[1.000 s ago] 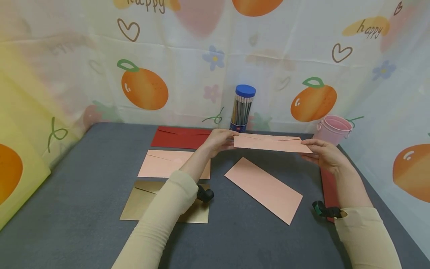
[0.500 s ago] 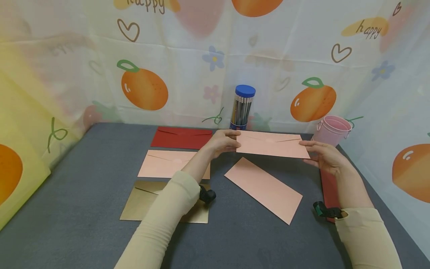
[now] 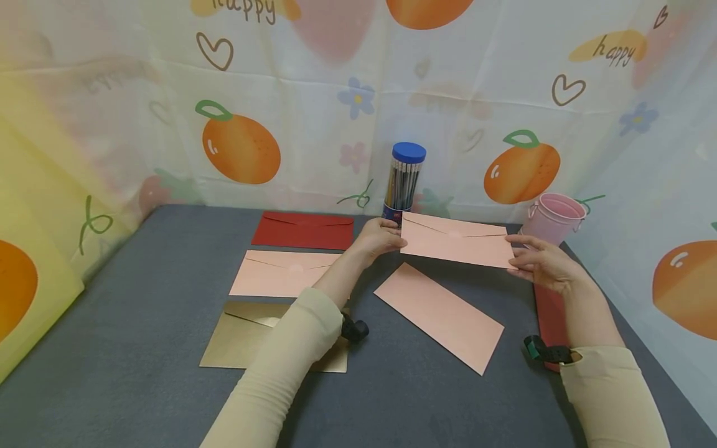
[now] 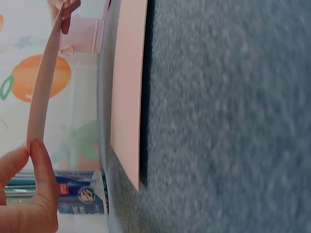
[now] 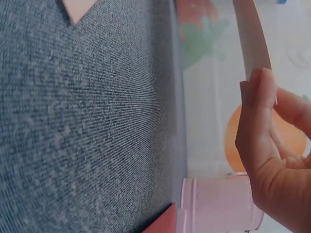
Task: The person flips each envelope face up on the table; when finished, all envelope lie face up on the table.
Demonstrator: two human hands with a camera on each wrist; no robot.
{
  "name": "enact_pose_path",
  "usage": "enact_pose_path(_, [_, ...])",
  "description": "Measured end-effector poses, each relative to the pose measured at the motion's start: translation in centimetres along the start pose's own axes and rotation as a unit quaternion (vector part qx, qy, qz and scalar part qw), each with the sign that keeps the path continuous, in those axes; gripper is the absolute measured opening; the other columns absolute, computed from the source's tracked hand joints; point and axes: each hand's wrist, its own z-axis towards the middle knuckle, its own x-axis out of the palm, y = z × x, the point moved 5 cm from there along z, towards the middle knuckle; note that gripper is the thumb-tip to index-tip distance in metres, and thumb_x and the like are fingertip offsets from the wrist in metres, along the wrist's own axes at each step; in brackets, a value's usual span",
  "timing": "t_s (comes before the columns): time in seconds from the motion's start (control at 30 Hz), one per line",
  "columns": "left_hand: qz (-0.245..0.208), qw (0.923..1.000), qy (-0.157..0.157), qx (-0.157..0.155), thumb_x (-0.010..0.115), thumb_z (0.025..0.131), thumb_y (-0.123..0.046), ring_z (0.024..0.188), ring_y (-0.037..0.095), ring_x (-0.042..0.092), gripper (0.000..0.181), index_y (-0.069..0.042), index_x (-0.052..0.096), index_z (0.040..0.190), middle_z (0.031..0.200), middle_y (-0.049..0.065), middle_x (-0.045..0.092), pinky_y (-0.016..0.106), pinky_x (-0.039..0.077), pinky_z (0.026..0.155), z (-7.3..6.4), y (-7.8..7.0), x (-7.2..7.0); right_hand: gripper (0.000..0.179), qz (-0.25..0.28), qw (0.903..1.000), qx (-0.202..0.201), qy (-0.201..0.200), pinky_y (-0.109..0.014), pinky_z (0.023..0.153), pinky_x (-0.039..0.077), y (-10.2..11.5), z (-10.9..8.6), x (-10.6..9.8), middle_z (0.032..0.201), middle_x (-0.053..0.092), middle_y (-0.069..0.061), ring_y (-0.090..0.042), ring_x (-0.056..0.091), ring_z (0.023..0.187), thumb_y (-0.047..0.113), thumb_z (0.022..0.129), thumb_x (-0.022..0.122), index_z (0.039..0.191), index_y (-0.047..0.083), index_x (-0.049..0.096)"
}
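A pink envelope (image 3: 455,240), flap side facing me, is held above the table between both hands. My left hand (image 3: 376,241) pinches its left end; in the left wrist view the thumb and a finger (image 4: 43,167) meet on the paper's edge. At the other end my right hand (image 3: 542,261) grips the right edge, and the right wrist view shows fingertips on both sides of the envelope (image 5: 252,43). Below, a second pink envelope (image 3: 439,318) lies slanted on the table, plain side up. The left forearm partly covers a pink envelope (image 3: 280,274) and a gold envelope (image 3: 241,339).
A red envelope (image 3: 302,230) lies at the back left of the grey table (image 3: 134,298). Behind the held envelope stands a blue-lidded tub of pencils (image 3: 404,177). A pink bucket (image 3: 554,218) is at the back right, near another red piece (image 3: 550,317) partly under the right arm.
The held envelope has shifted slightly right and tipped so more of its flap side faces me. My left hand has moved a little right with it; the right hand has barely moved.
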Motion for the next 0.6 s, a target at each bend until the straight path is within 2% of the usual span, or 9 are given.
enact_pose_path(0.13, [0.022, 0.9996, -0.017, 0.005, 0.064, 0.088, 0.006, 0.107, 0.029, 0.067, 0.049, 0.008, 0.051, 0.135, 0.134, 0.025, 0.057, 0.039, 0.054, 0.103, -0.1, 0.1, 0.6, 0.044, -0.012, 0.9996, 0.012, -0.021, -0.024, 0.080, 0.061, -0.3, 0.2, -0.4, 0.130, 0.038, -0.009, -0.009, 0.068, 0.083, 0.000, 0.097, 0.055, 0.133, 0.022, 0.042])
enact_pose_path(0.2, [0.029, 0.9993, -0.022, 0.006, 0.063, 0.088, 0.006, 0.095, 0.022, 0.066, 0.047, 0.005, 0.054, 0.134, 0.130, 0.024, 0.060, 0.038, 0.056, 0.100, 0.0, 0.1, 0.9, 0.052, -0.023, 0.9991, 0.018, -0.030, -0.025, 0.081, 0.061, -0.4, 0.3, -0.6, 0.133, 0.036, -0.011, -0.008, 0.067, 0.084, 0.001, 0.097, 0.055, 0.141, 0.016, 0.034])
enact_pose_path(0.27, [0.038, 0.9990, -0.025, 0.008, 0.062, 0.088, 0.007, 0.095, 0.019, 0.065, 0.049, 0.001, 0.055, 0.136, 0.130, 0.022, 0.061, 0.036, 0.057, 0.098, 0.0, 0.2, 1.2, 0.056, -0.029, 0.9987, 0.023, -0.036, -0.026, 0.081, 0.061, -0.5, 0.4, -0.9, 0.130, 0.041, -0.010, -0.007, 0.067, 0.083, 0.001, 0.097, 0.055, 0.145, 0.011, 0.028])
enact_pose_path(0.37, [0.043, 0.9988, -0.022, 0.010, 0.060, 0.086, 0.009, 0.102, 0.020, 0.063, 0.054, -0.002, 0.054, 0.139, 0.130, 0.020, 0.060, 0.035, 0.057, 0.097, -0.1, 0.3, 1.7, 0.051, -0.017, 0.9987, 0.028, -0.039, -0.026, 0.080, 0.062, -0.7, 0.4, -1.2, 0.110, 0.057, 0.000, -0.008, 0.068, 0.081, 0.000, 0.097, 0.055, 0.141, 0.009, 0.032])
enact_pose_path(0.47, [0.046, 0.9986, -0.022, 0.011, 0.058, 0.085, 0.010, 0.093, 0.016, 0.062, 0.058, -0.003, 0.052, 0.141, 0.130, 0.020, 0.059, 0.034, 0.057, 0.097, -0.1, 0.5, 2.2, 0.040, 0.003, 0.9986, 0.031, -0.042, -0.025, 0.077, 0.062, -0.8, 0.4, -1.5, 0.091, 0.063, 0.008, -0.008, 0.069, 0.079, -0.002, 0.097, 0.055, 0.131, 0.013, 0.040])
enact_pose_path(0.57, [0.043, 0.9984, -0.037, 0.006, 0.057, 0.084, 0.010, 0.080, 0.011, 0.057, 0.056, -0.001, 0.054, 0.139, 0.131, 0.020, 0.059, 0.034, 0.057, 0.096, 0.0, 0.8, 2.6, 0.037, 0.011, 0.9980, 0.038, -0.050, -0.025, 0.077, 0.062, -0.8, 0.3, -1.7, 0.088, 0.064, 0.007, -0.007, 0.069, 0.078, -0.001, 0.097, 0.053, 0.128, 0.014, 0.042])
enact_pose_path(0.6, [0.049, 0.9977, -0.047, 0.005, 0.057, 0.083, 0.009, 0.081, 0.013, 0.060, 0.054, -0.001, 0.056, 0.137, 0.132, 0.020, 0.060, 0.034, 0.057, 0.096, 0.1, 0.9, 2.7, 0.036, 0.014, 0.9976, 0.041, -0.053, -0.024, 0.078, 0.062, -0.9, 0.4, -1.8, 0.087, 0.065, 0.007, -0.007, 0.070, 0.078, -0.001, 0.097, 0.053, 0.128, 0.014, 0.042])
